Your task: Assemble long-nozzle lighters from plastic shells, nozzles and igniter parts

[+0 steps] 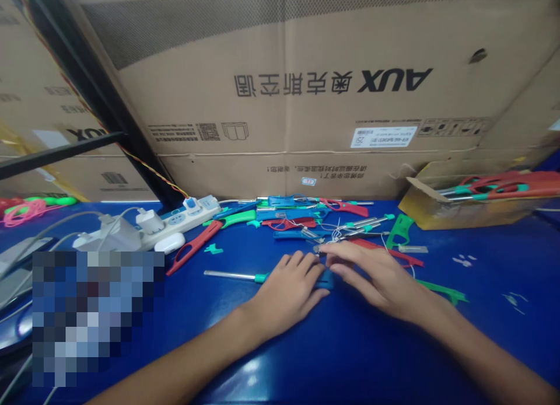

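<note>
Two bare hands work above the middle of a blue tabletop (262,370). The left hand (291,288) lies over a blue lighter (324,280), its grip clamped on the handle. The right hand (385,279) reaches in from the right edge, thumb and forefinger nearly together beside the handle's end; whether they pinch a small part cannot be told.

Progress, as judged from the parts: the lighter carries its metal tube (231,275) and green collar (261,278), but work at its handle end seems unfinished. Loose pieces remain toward the far edge, among them a red shell (195,247), a green shell (399,231) and white wires (336,233). Red lighters (511,184), apparently further assembled, fill a carton (472,216) near the far right corner.

Orientation: the long axis of the blue lighter runs nearly parallel to the far edge; the tube points toward the left edge, the handle toward the right.
</note>
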Demonstrator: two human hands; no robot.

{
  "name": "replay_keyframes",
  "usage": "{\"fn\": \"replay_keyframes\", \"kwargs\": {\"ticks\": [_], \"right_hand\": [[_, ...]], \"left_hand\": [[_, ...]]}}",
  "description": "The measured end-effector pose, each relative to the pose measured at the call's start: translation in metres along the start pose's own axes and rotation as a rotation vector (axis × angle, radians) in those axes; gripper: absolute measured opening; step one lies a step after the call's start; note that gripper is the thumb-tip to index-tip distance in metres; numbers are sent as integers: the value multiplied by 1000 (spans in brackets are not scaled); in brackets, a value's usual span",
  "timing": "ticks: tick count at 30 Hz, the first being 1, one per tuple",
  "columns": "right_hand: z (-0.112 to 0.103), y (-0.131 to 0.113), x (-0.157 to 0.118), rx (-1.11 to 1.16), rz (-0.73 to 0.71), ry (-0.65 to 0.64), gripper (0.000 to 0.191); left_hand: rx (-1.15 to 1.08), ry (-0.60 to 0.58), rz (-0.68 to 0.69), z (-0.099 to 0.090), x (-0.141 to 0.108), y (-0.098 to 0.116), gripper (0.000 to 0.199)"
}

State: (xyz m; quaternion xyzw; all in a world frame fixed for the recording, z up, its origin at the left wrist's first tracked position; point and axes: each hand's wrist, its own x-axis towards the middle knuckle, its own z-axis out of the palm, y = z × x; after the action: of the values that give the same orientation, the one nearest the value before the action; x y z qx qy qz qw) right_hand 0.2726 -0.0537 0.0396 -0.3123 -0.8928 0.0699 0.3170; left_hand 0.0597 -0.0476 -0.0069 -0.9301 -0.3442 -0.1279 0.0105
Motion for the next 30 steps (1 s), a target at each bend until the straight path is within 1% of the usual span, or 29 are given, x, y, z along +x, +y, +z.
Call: {"fn": "replay_keyframes", "kwargs": {"ticks": [5, 14, 23, 30], "right_hand": [[-3, -1, 0, -22, 37, -52, 36], [-6, -5, -1, -19, 35, -100, 36], [-1, -4, -1, 31, -7, 11, 35], [0, 2, 1, 48, 12, 56, 29]], "left_hand": [[1, 4, 0, 0, -1, 0, 35], [-7, -16, -9, -1, 0, 1, 39], [-13, -11, -6, -2, 0, 1, 40], [-12, -15, -4, -2, 0, 1, 36]]}}
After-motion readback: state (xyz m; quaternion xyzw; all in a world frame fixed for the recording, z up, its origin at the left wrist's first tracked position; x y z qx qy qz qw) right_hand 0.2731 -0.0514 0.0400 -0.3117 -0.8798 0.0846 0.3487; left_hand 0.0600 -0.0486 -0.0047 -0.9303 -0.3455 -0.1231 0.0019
